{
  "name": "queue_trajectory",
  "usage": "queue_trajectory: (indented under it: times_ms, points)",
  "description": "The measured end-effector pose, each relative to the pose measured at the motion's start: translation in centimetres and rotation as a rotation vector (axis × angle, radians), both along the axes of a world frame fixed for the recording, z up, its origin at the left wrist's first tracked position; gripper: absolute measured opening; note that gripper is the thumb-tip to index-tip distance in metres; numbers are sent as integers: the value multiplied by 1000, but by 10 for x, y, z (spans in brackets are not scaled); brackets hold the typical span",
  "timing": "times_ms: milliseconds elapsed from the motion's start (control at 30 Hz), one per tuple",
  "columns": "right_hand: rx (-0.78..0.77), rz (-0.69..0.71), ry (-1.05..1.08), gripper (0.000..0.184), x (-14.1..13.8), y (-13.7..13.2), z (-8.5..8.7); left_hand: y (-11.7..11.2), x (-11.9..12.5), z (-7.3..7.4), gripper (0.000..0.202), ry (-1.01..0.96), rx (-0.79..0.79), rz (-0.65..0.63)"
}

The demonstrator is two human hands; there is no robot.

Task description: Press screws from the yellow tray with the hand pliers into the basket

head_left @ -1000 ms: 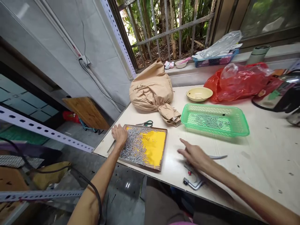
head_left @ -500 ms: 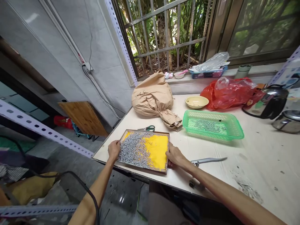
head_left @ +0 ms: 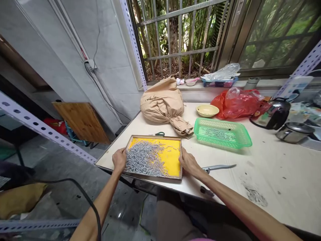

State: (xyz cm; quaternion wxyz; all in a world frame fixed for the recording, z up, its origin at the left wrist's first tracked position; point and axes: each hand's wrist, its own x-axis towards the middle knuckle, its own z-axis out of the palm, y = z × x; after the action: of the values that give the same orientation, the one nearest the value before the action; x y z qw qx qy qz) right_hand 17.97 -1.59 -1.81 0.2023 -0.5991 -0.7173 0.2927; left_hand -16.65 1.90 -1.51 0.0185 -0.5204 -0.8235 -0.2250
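A shallow rectangular tray [head_left: 181,157] with a yellow bottom is held between my two hands over the table's front edge. My left hand [head_left: 119,159] grips its left side, fingers closed round the rim. On the opposite side my right hand [head_left: 189,162] is closed on the rim as well. Many small silvery coiled pieces, like metal springs [head_left: 144,159], lie heaped in the left and middle of the tray. Yellow shows through on the right, with a few scattered pieces. Scissors with a green handle [head_left: 159,134] lie partly hidden behind the tray.
Right of the tray are a green plastic basket [head_left: 240,147] holding similar pieces and a grey cutting tool [head_left: 220,167]. Behind stand a brown paper bag [head_left: 162,103], a yellow bowl [head_left: 207,114], a red plastic bag [head_left: 233,103], a kettle [head_left: 276,113] and a metal pot [head_left: 292,133].
The springs have shifted and spread in the tray, with some now scattered along its back and right. The tray's tilt has changed slightly. Both hands keep their hold.
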Motion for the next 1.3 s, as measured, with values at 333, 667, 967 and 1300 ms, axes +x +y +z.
queue_trajectory:
  times_ms: [333, 667, 967, 1300]
  points:
    - [-299, 49, 150, 43, 5, 5, -1, -1, 62, 23, 37, 194, 143, -159]
    - [8, 88, -13, 53, 92, -32, 25, 16, 197, 2, 19, 238, -163, -1040]
    - [101, -18, 45, 43, 159, -79, -4, 47, 216, 9, 16, 291, -262, -1034]
    - [113, 74, -100, 25, 179, -127, -10, -41, 268, 29, 23, -824, -703, -733]
